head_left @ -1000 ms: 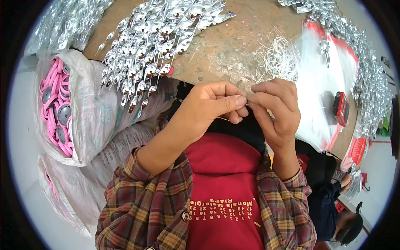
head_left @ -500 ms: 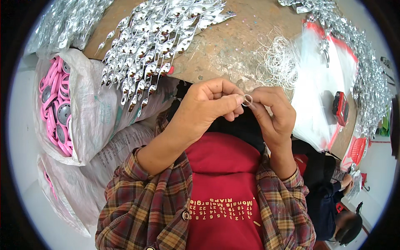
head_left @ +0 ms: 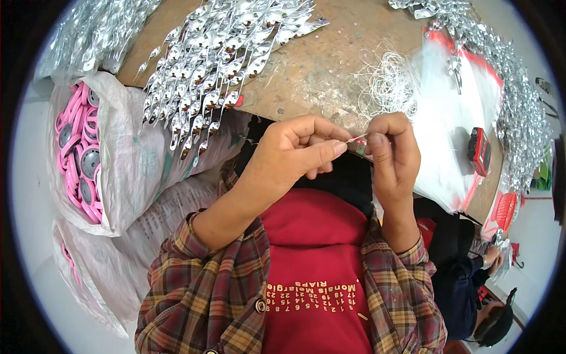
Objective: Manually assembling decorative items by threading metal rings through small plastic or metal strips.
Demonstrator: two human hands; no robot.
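A thin white string (head_left: 357, 138) runs short and taut between my two hands, just off the near edge of the table. My left hand (head_left: 303, 147) pinches one end between thumb and forefinger, its other fingers curled under. At the other end, my right hand (head_left: 395, 150) holds the string with thumb and bent forefinger. Beyond the right hand, a tangled heap of white strings (head_left: 392, 82) lies on the tabletop. To the left, shiny silver twisted spiral pieces (head_left: 218, 65) lie in a bunch, some hanging over the table edge.
Clear plastic bags with red edging (head_left: 442, 141) lie right, with a small red-and-black device (head_left: 480, 152) on them. More silver pieces (head_left: 522, 118) pile along the far right. At left, a white sack (head_left: 132, 153) holds pink-and-grey round parts (head_left: 82, 159). A co-worker (head_left: 466, 289) sits lower right.
The string was a small loop between my fingertips; now it is drawn out into a straight strand. My right hand has turned and moved slightly away from my left.
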